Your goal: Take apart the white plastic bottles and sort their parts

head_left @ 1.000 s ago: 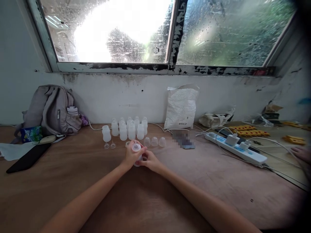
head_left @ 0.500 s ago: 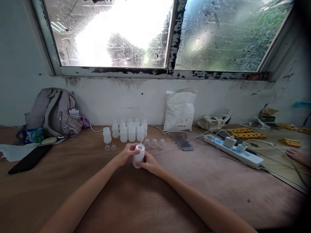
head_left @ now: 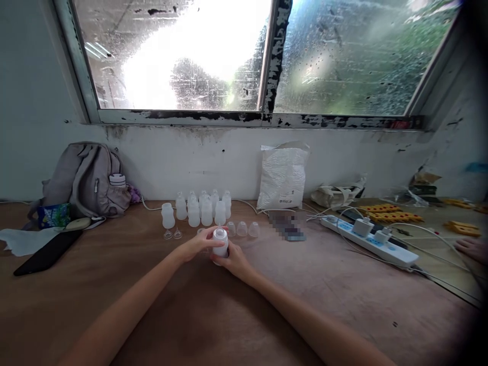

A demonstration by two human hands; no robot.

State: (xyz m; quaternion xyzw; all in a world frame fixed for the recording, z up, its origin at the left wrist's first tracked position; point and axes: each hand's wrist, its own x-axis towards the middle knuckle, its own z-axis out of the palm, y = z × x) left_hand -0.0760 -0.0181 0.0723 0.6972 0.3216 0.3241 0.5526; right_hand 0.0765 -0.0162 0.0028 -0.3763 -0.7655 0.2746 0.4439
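Note:
A white, frosted baby bottle (head_left: 220,246) is held upright between both hands above the wooden table. My left hand (head_left: 202,241) curls its fingers round the collar at the top. Lower down, my right hand (head_left: 233,259) grips the bottle's body. Just beyond stand several more frosted bottles (head_left: 193,211) in rows, some with tops fitted. To the right of the held bottle are clear domed caps (head_left: 241,229). Clear nipples (head_left: 177,233) lie at the left, by a bottle without a top (head_left: 168,216). My fingers partly hide the held bottle.
A grey backpack (head_left: 89,178) and a black phone-like slab (head_left: 48,252) are at the left. A white plastic bag (head_left: 284,178) leans on the wall. At the right are a power strip (head_left: 375,244) with cables, yellow parts (head_left: 391,212) and another person's hand (head_left: 473,248).
My left hand has shifted round the bottle's top, its fingers now reaching across the collar. The right hand keeps its hold. The view has tilted slightly.

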